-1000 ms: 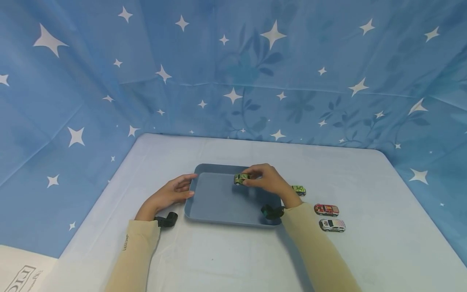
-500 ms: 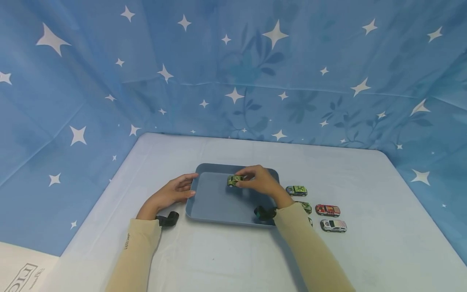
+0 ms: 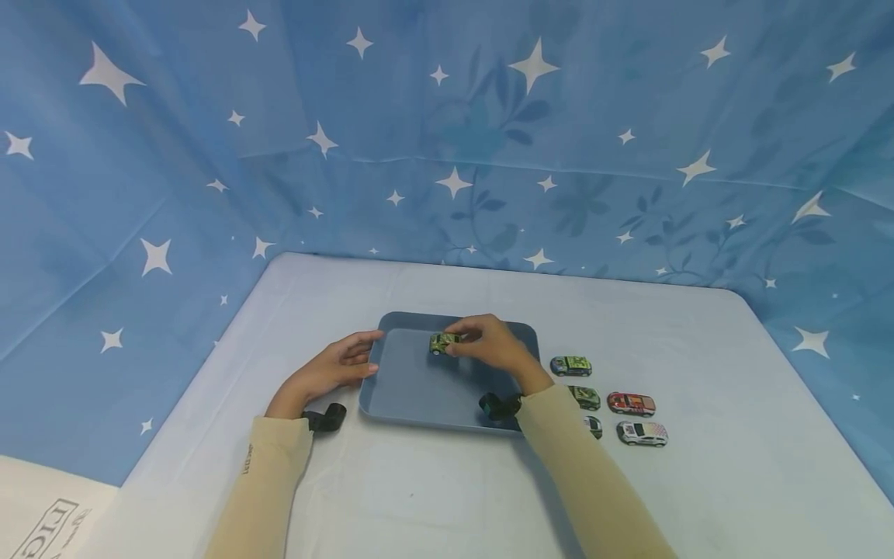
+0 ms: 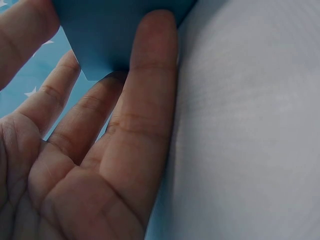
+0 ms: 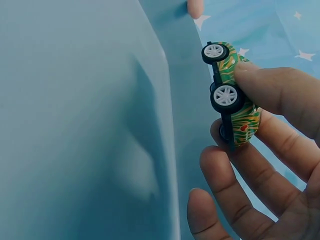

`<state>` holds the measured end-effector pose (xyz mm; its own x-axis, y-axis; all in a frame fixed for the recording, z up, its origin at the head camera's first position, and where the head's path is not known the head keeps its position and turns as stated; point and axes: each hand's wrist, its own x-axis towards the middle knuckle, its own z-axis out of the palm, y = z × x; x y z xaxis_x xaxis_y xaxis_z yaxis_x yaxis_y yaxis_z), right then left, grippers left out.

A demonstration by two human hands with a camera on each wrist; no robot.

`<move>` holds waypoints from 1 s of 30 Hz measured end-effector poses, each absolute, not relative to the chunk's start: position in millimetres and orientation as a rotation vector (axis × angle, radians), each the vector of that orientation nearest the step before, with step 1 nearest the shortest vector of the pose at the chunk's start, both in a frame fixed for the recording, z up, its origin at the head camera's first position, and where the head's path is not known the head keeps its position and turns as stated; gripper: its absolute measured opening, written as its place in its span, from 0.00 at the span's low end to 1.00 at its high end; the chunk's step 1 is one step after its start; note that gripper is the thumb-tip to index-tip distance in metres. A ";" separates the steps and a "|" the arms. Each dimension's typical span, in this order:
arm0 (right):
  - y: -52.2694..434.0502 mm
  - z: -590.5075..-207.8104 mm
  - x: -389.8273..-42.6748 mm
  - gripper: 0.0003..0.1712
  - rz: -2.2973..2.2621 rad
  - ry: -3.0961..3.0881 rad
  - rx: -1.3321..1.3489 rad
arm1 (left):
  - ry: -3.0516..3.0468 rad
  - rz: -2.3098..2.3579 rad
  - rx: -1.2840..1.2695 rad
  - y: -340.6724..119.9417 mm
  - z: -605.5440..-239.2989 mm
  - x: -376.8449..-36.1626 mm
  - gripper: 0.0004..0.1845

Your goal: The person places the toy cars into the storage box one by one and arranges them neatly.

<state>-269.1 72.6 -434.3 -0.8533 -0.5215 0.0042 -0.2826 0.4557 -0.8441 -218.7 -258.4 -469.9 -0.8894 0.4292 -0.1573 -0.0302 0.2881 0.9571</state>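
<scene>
My right hand pinches a green-and-yellow patterned toy car between thumb and fingers, above the blue-grey tray. The right wrist view shows its white-spoked wheels facing the camera and the thumb against its body; it hangs clear of the tray floor. At the tray's left end, my left hand touches the rim with thumb and fingertips, its fingers fairly straight. Close up, in the left wrist view, the left fingers lie against the tray's outer wall.
Right of the tray lie several more toy cars: a green-and-blue one, a camouflage one, a red one, a white one and one partly behind the right sleeve. A blue star-patterned cloth hangs behind the white table.
My right hand has carried the toy car leftward over the tray, uncovering more of the cars on the right. My left hand has stayed at the tray's left rim.
</scene>
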 end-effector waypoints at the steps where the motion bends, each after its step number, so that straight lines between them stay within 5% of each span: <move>1: 71.7 -434.5 -269.6 0.16 -1.351 2.452 -0.688 | 2.176 1.634 0.358 -258.3 -469.8 -218.8 0.40; 30: 40.1 -444.0 -280.6 0.16 -1.345 2.449 -0.662 | 2.148 1.661 0.320 -257.0 -469.6 -219.2 0.39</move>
